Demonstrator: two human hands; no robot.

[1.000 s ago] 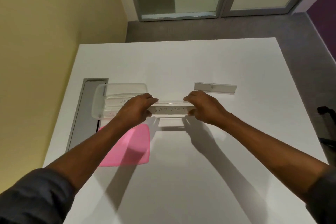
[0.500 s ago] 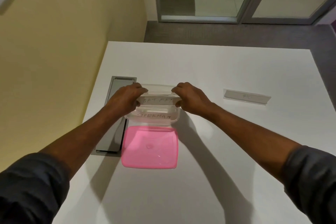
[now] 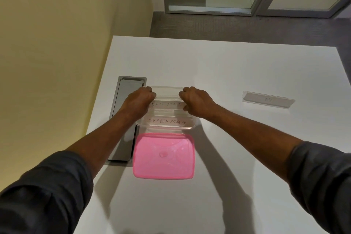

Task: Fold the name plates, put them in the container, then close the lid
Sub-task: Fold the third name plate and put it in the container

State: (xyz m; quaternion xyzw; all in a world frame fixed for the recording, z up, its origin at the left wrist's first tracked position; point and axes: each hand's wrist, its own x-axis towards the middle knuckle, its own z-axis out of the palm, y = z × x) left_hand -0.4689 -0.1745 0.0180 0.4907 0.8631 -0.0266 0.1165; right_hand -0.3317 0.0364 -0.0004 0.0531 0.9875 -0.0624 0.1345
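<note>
A clear plastic container stands on the white table. A folded name plate marked "SUPERMAN" lies inside it at the near side. Over its far half I hold a name plate marked "BATMAN", my left hand pinching its left end and my right hand its right end. The plate sits at the container's rim level. The pink lid lies flat on the table just in front of the container. One more name plate rests folded on the table to the right.
A grey cable hatch is set into the table left of the container. A yellow wall runs along the left table edge. Grey carpet and glass doors lie beyond the far edge.
Both hands carried the "BATMAN" plate leftwards from the middle of the table to over the container and lowered it into the far half. The camera view shifted left.
</note>
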